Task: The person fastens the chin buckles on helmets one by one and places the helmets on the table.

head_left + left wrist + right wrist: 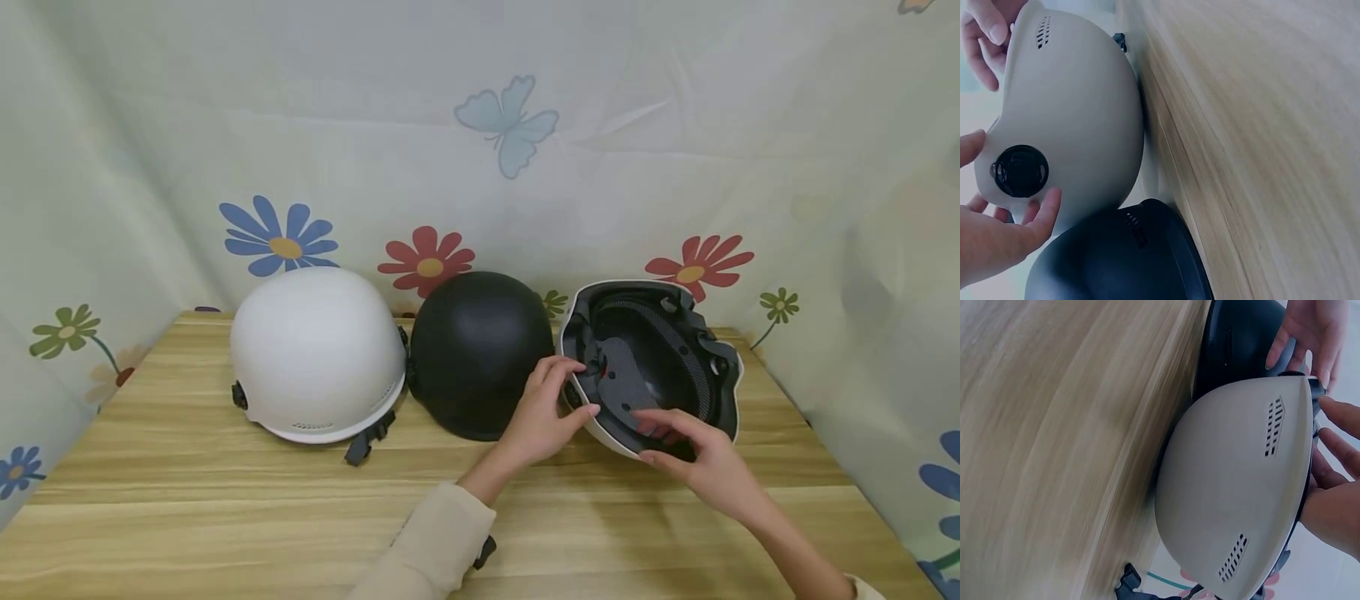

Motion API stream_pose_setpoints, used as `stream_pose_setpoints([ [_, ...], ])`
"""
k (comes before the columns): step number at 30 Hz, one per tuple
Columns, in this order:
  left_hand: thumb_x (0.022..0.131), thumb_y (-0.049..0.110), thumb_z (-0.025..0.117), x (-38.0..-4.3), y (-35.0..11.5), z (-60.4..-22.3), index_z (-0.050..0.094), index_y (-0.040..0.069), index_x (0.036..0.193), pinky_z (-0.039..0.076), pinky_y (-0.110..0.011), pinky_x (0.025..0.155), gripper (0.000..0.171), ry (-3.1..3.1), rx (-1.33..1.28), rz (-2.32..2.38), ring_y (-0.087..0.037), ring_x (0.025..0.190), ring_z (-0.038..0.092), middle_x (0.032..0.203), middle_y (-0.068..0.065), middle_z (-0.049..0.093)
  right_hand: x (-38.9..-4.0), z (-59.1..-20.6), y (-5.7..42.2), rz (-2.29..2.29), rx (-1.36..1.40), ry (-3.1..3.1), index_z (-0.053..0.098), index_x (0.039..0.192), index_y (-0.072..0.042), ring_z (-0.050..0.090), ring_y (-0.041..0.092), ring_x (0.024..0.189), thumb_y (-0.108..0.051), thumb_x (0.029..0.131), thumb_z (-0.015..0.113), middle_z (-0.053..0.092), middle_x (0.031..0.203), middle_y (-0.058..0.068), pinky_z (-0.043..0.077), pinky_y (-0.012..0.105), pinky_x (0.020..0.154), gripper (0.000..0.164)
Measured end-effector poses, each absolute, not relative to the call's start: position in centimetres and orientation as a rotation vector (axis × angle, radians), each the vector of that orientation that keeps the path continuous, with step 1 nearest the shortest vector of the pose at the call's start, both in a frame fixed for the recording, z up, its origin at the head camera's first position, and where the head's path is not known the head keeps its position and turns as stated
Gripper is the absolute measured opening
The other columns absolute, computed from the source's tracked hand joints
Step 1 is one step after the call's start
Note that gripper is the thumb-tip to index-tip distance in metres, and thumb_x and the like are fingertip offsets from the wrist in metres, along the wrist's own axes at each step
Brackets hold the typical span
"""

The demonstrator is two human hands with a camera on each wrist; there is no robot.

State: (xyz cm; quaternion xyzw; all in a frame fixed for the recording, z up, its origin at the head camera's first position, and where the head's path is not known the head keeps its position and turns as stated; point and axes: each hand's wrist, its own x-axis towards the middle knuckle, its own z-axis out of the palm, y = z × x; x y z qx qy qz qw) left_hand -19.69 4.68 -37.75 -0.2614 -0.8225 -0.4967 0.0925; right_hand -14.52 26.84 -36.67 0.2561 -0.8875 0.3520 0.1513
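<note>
An upturned white helmet lies on the right of the table, its black padded lining facing up toward the head view. My left hand grips its left edge, fingers at the rim and thumb out on the shell. The left wrist view shows a round black knob between that thumb and the fingers. Over the near rim is my right hand, fingers loosely bent above the opening and thumb close to the rim. Vent slots mark the shell beneath it.
A black helmet stands dome up, right beside the upturned one. Farther left sits another white helmet, a black strap buckle hanging from it onto the wooden table. Behind, a flowered cloth closes off the back.
</note>
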Motion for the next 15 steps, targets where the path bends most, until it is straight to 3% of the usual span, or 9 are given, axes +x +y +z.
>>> stream_pose_setpoints([
  [15, 0.085, 0.013, 0.064, -20.0, 4.4, -37.9, 0.050, 0.011, 0.124, 0.034, -0.035, 0.099, 0.041, -2.454, -0.769, -1.498, -0.023, 0.122, 0.036, 0.130, -0.007, 0.038, -14.9, -36.1, 30.0, 1.148, 0.651, -2.511, 0.057, 0.115, 0.003, 0.057, 0.011, 0.082, 0.011, 0.076, 0.066, 0.060, 0.094, -0.008, 0.046, 0.014, 0.070, 0.040],
])
